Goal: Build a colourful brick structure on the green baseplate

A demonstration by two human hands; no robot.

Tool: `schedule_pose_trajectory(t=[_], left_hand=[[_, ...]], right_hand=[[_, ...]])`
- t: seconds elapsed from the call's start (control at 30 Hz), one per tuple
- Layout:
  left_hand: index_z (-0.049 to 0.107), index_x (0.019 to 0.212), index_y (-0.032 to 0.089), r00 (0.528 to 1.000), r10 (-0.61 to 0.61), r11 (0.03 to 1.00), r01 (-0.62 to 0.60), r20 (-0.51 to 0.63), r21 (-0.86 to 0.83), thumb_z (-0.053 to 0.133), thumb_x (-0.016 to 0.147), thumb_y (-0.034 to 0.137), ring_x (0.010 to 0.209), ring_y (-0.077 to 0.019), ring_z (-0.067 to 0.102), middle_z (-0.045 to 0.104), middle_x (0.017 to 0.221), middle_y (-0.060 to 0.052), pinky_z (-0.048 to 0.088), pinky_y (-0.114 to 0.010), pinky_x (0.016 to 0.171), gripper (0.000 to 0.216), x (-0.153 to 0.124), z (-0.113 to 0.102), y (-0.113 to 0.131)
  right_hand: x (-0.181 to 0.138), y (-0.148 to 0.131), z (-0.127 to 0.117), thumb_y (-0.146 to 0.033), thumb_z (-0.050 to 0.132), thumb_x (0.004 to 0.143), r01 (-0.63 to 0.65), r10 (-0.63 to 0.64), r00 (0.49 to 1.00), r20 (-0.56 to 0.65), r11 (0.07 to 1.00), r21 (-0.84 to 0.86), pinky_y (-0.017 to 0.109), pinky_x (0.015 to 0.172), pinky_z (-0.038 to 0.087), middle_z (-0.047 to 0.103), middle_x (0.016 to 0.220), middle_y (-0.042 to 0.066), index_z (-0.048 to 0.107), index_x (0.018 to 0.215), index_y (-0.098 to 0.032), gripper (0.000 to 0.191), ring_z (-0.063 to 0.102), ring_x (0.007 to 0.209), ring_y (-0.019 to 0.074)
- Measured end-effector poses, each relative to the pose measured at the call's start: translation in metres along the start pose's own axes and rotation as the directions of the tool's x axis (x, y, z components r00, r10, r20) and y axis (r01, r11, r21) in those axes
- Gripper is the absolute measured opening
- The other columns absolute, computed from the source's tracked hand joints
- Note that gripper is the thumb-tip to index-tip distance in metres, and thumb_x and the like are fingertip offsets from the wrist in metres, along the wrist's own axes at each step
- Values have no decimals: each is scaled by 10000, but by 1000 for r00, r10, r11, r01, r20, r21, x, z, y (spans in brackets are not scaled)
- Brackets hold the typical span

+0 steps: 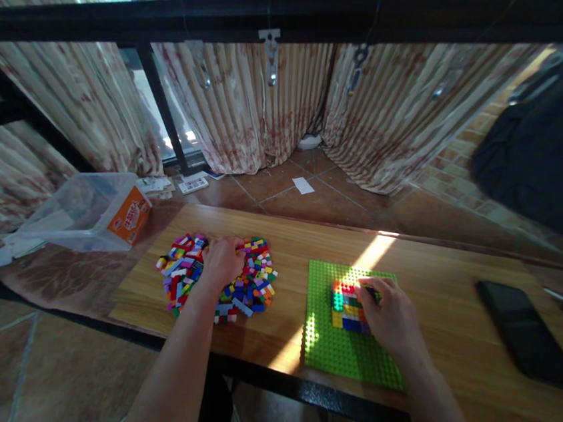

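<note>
My left hand [224, 260] reaches into a heap of small coloured toy bricks [247, 295] on the left of the table. Its fingers are curled down among the bricks, and whatever they grip is hidden. A green studded baseplate [331, 357] lies to the right of the heap. On it stands a block of joined toy bricks [349, 311] in red, yellow, blue, white and green. My right hand [394, 313] is at the right side of this block, thumb and fingers closed around a dark toy brick [373, 292]. The hand covers part of the block.
A black phone [525, 334] lies on the wooden table [279, 237] at the right. A clear plastic bin [80, 210] with an orange label sits beyond the table's left end. A dark metal rail [302, 18] and curtains [271, 116] stand behind. Sunlight crosses the table in a stripe.
</note>
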State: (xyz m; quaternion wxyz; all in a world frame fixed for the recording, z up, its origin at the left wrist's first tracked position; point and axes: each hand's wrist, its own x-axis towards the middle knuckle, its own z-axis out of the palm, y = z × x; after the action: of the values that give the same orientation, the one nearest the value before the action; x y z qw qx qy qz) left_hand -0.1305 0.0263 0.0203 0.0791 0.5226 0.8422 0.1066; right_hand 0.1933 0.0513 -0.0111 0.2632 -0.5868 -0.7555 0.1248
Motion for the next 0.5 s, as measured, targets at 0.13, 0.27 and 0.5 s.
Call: schedule_pose_trajectory(t=[0.13,0.27,0.5], left_hand=[[668,1038,222,1000,-17,999,17,4,-32,548,819,220,1060,-271,595,695,1079,-98,446,-409,912,250,0,-3,2],[654,953,215,1000,-15,994,12,-26,-111,584,800,215,951,-225,634,720,974,-61,464,-347,848,168,2,-3,1],[660,861,181,978,120,925,-172,-169,-338,567,789,211,807,-179,653,722,855,-34,486,-282,766,121,0,-12,-8]], right_hand=[[0,0,0,-365,470,867,4,-4,1000,6,1000,-2,380,762,487,672,957,121,698,917,-155,314,625,829,244],[0,0,0,-351,473,859,-8,8,1000,10,1000,1,382,761,488,678,959,118,696,893,-162,295,627,835,244],[2,-2,-2,-363,491,860,-16,18,999,-47,999,38,397,775,493,681,969,117,693,880,-176,276,630,855,252]])
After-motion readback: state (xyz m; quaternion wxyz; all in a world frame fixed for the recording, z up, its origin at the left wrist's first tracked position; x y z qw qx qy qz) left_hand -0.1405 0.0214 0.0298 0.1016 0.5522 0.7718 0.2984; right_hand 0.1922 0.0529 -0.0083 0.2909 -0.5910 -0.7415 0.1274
